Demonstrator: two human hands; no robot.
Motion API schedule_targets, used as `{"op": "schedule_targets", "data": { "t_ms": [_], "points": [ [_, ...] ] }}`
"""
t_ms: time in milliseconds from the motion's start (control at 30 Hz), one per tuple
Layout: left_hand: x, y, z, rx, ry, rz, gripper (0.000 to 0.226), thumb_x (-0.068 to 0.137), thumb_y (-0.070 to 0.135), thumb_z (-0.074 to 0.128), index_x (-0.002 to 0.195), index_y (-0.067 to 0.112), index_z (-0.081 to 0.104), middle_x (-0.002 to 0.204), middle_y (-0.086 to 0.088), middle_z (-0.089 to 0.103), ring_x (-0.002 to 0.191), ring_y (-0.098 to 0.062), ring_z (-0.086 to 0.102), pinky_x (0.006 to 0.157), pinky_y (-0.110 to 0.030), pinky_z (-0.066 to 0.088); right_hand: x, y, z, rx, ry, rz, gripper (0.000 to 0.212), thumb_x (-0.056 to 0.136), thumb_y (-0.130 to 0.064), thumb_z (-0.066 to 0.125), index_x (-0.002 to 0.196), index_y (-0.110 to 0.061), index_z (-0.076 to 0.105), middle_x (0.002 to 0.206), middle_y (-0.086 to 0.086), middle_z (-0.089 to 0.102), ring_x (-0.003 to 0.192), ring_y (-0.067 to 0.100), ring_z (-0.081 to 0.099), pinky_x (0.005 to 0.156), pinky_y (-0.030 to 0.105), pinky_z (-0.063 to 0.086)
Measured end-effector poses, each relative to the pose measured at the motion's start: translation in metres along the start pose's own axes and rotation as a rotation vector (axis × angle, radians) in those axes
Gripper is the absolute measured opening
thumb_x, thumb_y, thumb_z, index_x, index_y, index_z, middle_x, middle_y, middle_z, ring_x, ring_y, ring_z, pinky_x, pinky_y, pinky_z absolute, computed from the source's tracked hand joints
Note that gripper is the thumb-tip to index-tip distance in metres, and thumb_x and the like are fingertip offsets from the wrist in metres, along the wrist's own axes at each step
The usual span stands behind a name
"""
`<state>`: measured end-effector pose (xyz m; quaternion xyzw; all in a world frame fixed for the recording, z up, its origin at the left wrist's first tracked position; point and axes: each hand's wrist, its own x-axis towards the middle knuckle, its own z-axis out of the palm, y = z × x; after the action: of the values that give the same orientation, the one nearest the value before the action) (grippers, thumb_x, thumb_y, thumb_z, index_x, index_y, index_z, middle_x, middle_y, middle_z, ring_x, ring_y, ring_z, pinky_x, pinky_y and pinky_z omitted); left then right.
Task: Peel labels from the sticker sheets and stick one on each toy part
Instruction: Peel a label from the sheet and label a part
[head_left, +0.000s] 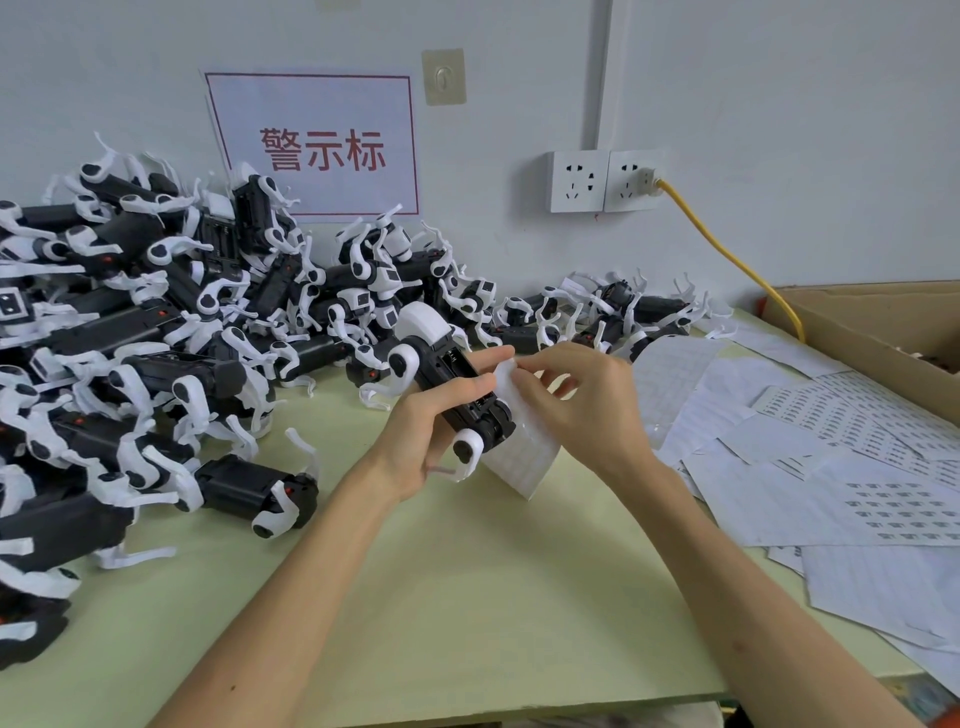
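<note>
My left hand (423, 431) grips a black and white toy robot-dog body (447, 374) above the table, its white head pointing away from me. The same hand also holds a white sticker sheet (524, 452) against the toy's right side. My right hand (582, 400) pinches the sheet's top edge (506, 371) with thumb and forefinger, right beside the left fingertips. Whether a label has come off the sheet I cannot tell.
A big heap of black and white toy bodies (156, 322) fills the left and back of the pale green table (467, 597). Several loose sticker sheets (831, 467) lie at the right. A cardboard box (872, 332) stands at the far right, a yellow cable (727, 249) above it.
</note>
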<state>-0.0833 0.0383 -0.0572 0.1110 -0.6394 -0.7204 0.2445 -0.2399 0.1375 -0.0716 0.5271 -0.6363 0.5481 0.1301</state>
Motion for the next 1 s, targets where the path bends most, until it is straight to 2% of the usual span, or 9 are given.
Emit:
{"op": "schedule_targets", "data": {
  "t_ms": [133,200,367,567,633,733,800,900,1000],
  "points": [
    [0.0005,-0.0013,-0.0005,0.039,-0.002,0.021,0.052,0.07,0.046,0.073,0.121,0.034,0.075,0.113,0.016,0.073,0.099,-0.007,0.066,0.085,-0.026,0.052,0.0008,0.0009,-0.0022,0.002,0.014,0.0,0.014,0.085,-0.013,0.078,0.086,-0.027,0.08,0.075,-0.022,0.066,0.07,0.008,0.061,0.062,0.015,0.044],
    [0.0004,-0.0016,-0.0002,0.046,-0.002,0.028,0.052,0.069,0.046,0.073,0.12,0.035,0.076,0.124,0.016,0.072,0.103,-0.003,0.066,0.089,-0.024,0.051,0.0007,0.0012,-0.0026,-0.012,0.024,-0.006,0.014,0.085,-0.011,0.077,0.085,-0.025,0.081,0.075,-0.02,0.067,0.069,0.007,0.06,0.062,0.014,0.044],
    [-0.0003,-0.0003,0.0012,0.043,0.026,0.031,0.051,0.07,0.046,0.073,0.119,0.032,0.076,0.117,0.011,0.074,0.092,-0.009,0.069,0.072,-0.018,0.054,0.0002,0.0011,-0.0002,-0.005,0.029,0.004,0.011,0.086,-0.013,0.072,0.079,-0.02,0.079,0.073,-0.02,0.066,0.068,0.005,0.06,0.061,0.01,0.041],
    [-0.0006,-0.0007,0.0033,0.061,0.034,0.037,0.051,0.068,0.047,0.073,0.118,0.034,0.077,0.117,0.009,0.074,0.096,-0.006,0.067,0.076,-0.018,0.053,0.0013,-0.0012,-0.0011,0.037,0.04,0.045,0.026,0.088,-0.013,0.068,0.076,-0.036,0.071,0.076,-0.029,0.066,0.068,0.003,0.061,0.061,0.009,0.042],
    [-0.0009,-0.0006,0.0035,0.068,0.041,0.034,0.052,0.067,0.048,0.073,0.118,0.035,0.076,0.117,0.01,0.073,0.098,-0.009,0.065,0.076,-0.019,0.052,0.0019,-0.0019,-0.0024,0.047,0.037,0.06,0.027,0.089,-0.014,0.068,0.077,-0.038,0.069,0.08,-0.027,0.068,0.069,0.004,0.062,0.061,0.009,0.042],
    [-0.0006,0.0003,0.0033,0.053,0.067,0.029,0.054,0.066,0.048,0.073,0.118,0.033,0.077,0.109,0.009,0.073,0.101,-0.013,0.063,0.07,-0.017,0.051,0.002,-0.0029,-0.0054,0.091,-0.019,0.065,0.021,0.087,-0.016,0.072,0.082,-0.036,0.074,0.083,-0.024,0.071,0.071,0.005,0.063,0.063,0.011,0.045],
    [0.0002,0.0004,0.0025,0.042,0.086,0.03,0.053,0.065,0.047,0.074,0.116,0.033,0.077,0.114,0.012,0.073,0.104,-0.015,0.063,0.073,-0.019,0.051,0.002,-0.0037,-0.0055,0.091,-0.057,0.069,0.019,0.086,-0.016,0.076,0.085,-0.035,0.076,0.084,-0.024,0.071,0.072,0.006,0.064,0.064,0.011,0.046],
    [0.0007,-0.0001,0.0017,0.046,0.098,0.025,0.045,0.069,0.041,0.073,0.113,0.034,0.079,0.109,0.015,0.073,0.101,-0.015,0.062,0.069,-0.016,0.051,0.0011,-0.0035,-0.0037,0.066,-0.056,0.088,0.013,0.086,-0.014,0.078,0.087,-0.028,0.079,0.084,-0.026,0.07,0.071,0.004,0.063,0.064,0.011,0.046],
    [0.0013,0.0,0.0011,0.06,0.09,0.014,0.051,0.065,0.047,0.074,0.115,0.035,0.078,0.109,0.011,0.071,0.098,-0.014,0.063,0.065,-0.016,0.05,0.0007,-0.0032,-0.0035,0.062,-0.047,0.105,0.012,0.087,-0.013,0.076,0.083,-0.024,0.079,0.081,-0.025,0.07,0.068,0.002,0.062,0.062,0.01,0.044]
  ]
}}
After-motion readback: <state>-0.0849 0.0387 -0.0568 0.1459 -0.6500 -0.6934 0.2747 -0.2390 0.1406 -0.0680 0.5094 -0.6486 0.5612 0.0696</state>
